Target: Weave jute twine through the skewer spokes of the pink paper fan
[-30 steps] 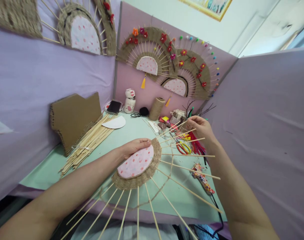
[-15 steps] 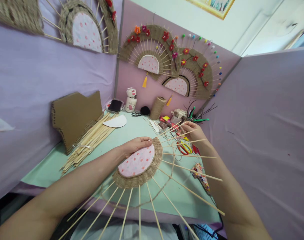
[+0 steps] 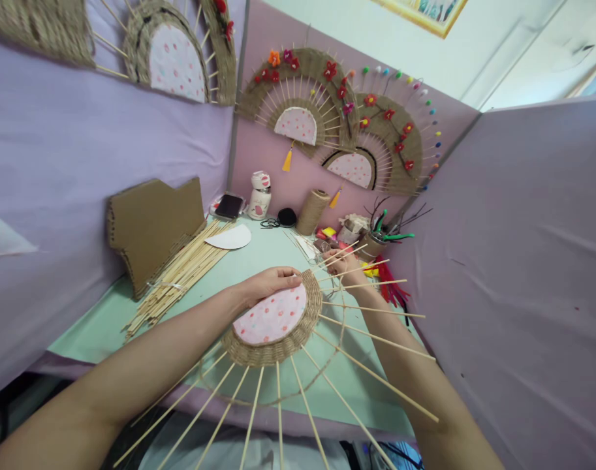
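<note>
My left hand [image 3: 273,285] grips the straight edge of a fan piece, its thumb on the pink dotted half-circle [image 3: 273,316]. A woven twine band [image 3: 263,354] curves around that half-circle, and thin wooden sticks [image 3: 371,337] spread outward from it. One loose strand of twine [image 3: 322,371] runs across the sticks in a wide arc. Near the upper sticks, my right hand [image 3: 341,262] has its fingers pressed together at the twine; the exact grip is too small to make out.
Bundled sticks [image 3: 180,274], brown cardboard [image 3: 155,228] and a white half-circle [image 3: 229,237] lie left. Behind stand a white bottle [image 3: 259,196], a twine spool [image 3: 312,212] and a pot [image 3: 373,247] with green-handled pliers. Red fuzzy stems [image 3: 392,284] are right. Finished fans [image 3: 307,65] hang on the partition.
My right hand has moved left and slightly down, towards the woven band, uncovering the pot and red stems. It now covers the area of the scissors. My left hand keeps its hold.
</note>
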The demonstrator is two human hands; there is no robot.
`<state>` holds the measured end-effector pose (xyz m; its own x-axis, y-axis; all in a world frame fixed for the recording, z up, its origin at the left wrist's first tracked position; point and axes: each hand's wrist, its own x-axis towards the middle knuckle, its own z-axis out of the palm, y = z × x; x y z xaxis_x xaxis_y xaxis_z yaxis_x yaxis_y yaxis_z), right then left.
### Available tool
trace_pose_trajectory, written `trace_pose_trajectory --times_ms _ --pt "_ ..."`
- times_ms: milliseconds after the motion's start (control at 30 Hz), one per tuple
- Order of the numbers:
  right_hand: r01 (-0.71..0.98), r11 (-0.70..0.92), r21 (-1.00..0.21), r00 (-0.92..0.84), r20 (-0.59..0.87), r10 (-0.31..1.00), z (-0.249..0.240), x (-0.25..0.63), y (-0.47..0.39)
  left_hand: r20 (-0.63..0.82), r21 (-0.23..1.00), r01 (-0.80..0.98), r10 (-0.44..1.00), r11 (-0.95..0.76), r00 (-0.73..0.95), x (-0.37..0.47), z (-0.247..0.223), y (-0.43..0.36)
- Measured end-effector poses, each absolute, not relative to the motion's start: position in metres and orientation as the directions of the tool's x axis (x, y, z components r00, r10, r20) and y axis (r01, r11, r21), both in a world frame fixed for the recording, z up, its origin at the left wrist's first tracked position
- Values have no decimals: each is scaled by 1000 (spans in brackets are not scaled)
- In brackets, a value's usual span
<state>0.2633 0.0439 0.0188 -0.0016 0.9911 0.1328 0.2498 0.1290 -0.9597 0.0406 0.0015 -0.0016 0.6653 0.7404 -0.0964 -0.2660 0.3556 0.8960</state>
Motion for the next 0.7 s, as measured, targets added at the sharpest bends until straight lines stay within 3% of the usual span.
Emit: trace_pose_trajectory --times_ms 700 --pt "445 145 -884 71 196 978 -17 256 62 -101 905 -247 740 346 665 40 -4 5"
